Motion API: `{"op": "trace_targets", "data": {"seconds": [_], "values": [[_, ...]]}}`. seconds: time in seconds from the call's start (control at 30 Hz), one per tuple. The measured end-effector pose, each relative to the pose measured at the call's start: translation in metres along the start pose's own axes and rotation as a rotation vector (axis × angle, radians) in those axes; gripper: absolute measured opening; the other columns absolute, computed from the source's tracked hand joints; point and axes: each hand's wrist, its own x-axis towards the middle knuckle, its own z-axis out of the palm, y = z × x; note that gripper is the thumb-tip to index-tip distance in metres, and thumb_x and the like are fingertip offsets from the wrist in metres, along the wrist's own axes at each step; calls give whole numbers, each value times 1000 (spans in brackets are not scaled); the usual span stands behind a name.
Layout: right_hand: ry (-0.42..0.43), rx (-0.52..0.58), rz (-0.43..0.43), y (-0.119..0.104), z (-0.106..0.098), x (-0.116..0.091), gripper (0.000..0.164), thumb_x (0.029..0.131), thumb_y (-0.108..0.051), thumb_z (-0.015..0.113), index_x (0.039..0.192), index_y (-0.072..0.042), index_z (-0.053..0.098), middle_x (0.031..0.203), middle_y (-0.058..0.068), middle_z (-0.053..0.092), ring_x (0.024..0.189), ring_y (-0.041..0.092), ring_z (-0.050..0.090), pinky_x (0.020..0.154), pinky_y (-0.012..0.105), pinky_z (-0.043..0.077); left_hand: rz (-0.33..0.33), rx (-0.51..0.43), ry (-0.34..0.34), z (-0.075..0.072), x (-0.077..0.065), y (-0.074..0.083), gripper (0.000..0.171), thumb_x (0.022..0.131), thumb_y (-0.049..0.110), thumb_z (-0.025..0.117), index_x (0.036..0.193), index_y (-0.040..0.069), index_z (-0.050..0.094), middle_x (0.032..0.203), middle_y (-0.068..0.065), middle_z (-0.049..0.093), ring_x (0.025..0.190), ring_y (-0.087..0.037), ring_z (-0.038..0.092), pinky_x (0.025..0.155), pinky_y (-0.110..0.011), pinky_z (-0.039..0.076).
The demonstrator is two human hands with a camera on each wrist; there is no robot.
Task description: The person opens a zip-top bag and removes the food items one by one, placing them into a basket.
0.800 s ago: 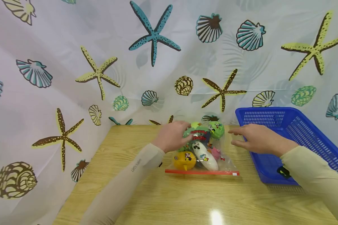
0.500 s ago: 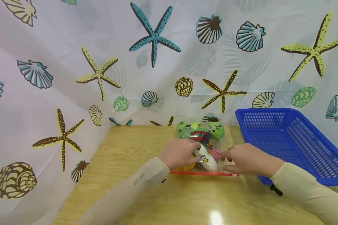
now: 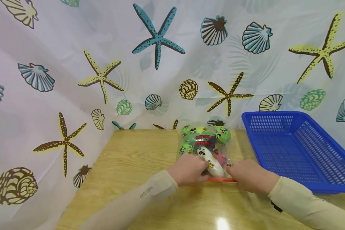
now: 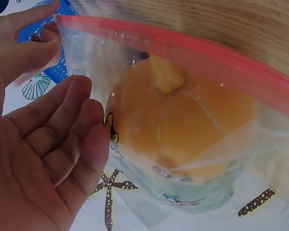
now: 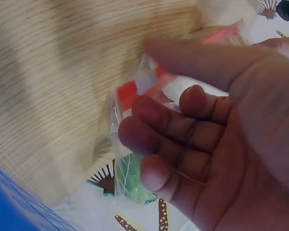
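A clear zip bag printed with cartoon characters lies near the back of the table. Through it show a white elongated piece, a pink piece and rounded green pieces. My left hand is at the bag's near left, covering part of its red zip strip. The left wrist view has an orange pumpkin-shaped piece inside the film, beside my loosely bent fingers. At the strip's right end is my right hand. Its thumb and bent fingers stand apart around the bag's edge.
A blue plastic basket stands at the right, close to my right forearm. The wooden table meets a white curtain printed with shells and starfish at the back and left.
Both hands have come down toward me to the zip strip. The right hand has left the basket side and moved leftward to the bag. The bag has hardly shifted.
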Motion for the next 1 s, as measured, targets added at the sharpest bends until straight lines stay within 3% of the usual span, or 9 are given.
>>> {"op": "trace_targets", "data": {"seconds": [0.17,0.3,0.47,0.63,0.7,0.83,1.0], "values": [[45,-40,1,-1,-1,-2,28,61,2,72,78,-12,56,62,0,52,49,20,50,37,40,44,11,-5,-3,4,1,5,24,82,39,66,66,26,54,61,14,48,51,-1,42,36,-23,33],[96,-39,7,-1,-5,-2,22,61,-1,71,71,-13,56,61,0,54,50,19,50,36,38,42,27,13,16,7,1,7,24,79,40,68,67,27,52,63,15,47,50,0,40,36,-22,33],[240,-67,-17,0,-12,3,16,63,-8,68,64,-14,53,59,-1,51,49,17,47,33,36,39,-5,104,50,6,0,9,25,76,41,70,68,24,54,67,12,51,55,-6,44,38,-26,38],[350,-123,-57,-1,-25,9,10,69,-13,65,72,-13,55,64,-2,52,48,14,46,31,32,35,-58,187,51,5,-8,8,7,82,24,68,84,20,63,79,6,58,64,-13,53,42,-32,45],[367,-118,-68,-1,-30,9,9,72,-12,63,75,-13,56,66,-2,53,48,12,45,31,30,34,-65,195,79,5,-12,4,8,82,15,65,89,18,64,82,5,59,65,-14,54,42,-31,46],[384,-95,-63,0,-39,8,7,76,-10,61,77,-12,54,66,-4,50,45,8,39,32,26,31,-78,156,153,4,-18,-5,15,80,10,65,93,18,64,83,6,61,67,-13,57,43,-30,47],[406,-65,-37,2,-51,7,5,80,-10,58,81,-11,54,67,-4,48,45,7,36,34,24,30,-95,54,231,-5,-22,-17,21,77,5,65,95,15,63,93,4,62,77,-11,57,53,-31,53]]}}
